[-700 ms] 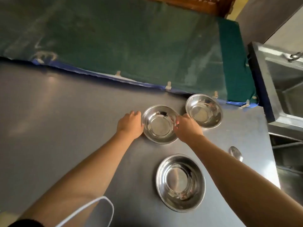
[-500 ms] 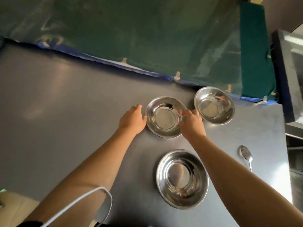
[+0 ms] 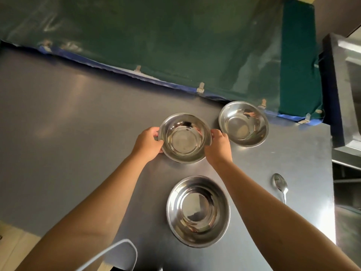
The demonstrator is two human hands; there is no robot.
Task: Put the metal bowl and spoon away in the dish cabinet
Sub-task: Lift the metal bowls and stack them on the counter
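Observation:
A shiny metal bowl [image 3: 184, 138] is in the middle of the steel table, gripped by both hands. My left hand [image 3: 147, 143] clasps its left rim and my right hand [image 3: 217, 147] clasps its right rim. The bowl looks slightly raised and tilted toward me. A metal spoon [image 3: 280, 183] lies on the table to the right, bowl end away from me, its handle partly hidden by my right forearm.
A second metal bowl [image 3: 243, 124] stands at the back right and a larger one [image 3: 198, 211] sits near me between my arms. A green cover [image 3: 156, 40] borders the grey table [image 3: 68, 133] at the back. A steel sink unit [image 3: 347, 94] stands at the right.
Both hands have closed around the rims of the middle bowl, which now appears lifted a little off the table. The camera has shifted, showing more of the spoon.

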